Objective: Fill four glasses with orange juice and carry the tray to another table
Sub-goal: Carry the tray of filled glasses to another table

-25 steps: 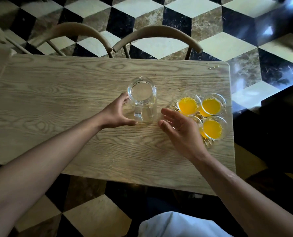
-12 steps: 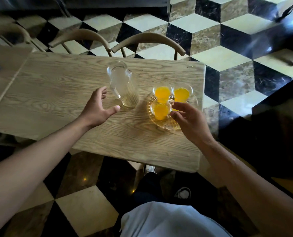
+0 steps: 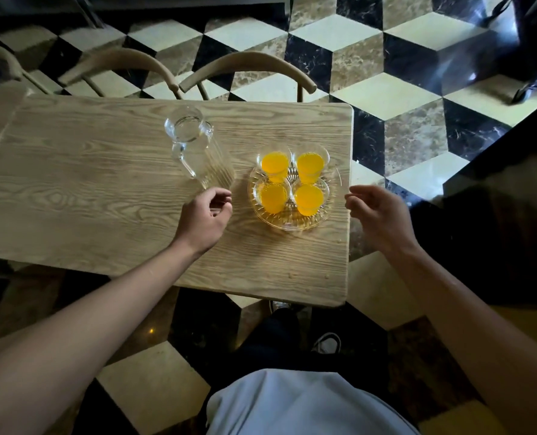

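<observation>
Both hands flank the round clear cut-glass tray (image 3: 292,221): the left hand (image 3: 205,215) hovers just beside its left rim with fingers loosely curled on nothing, the right hand (image 3: 377,215) hangs off the table's right edge, fingers relaxed and apart, also empty. Four small clear glasses of orange juice (image 3: 290,182) stand filled on the tray, near the right end of the pale wooden table (image 3: 88,189), so pouring looks finished and lifting is the step in hand. Next calls for gripping opposite rims and raising it level. An empty clear glass pitcher (image 3: 195,149) stands beside it; no writing or labels are legible
</observation>
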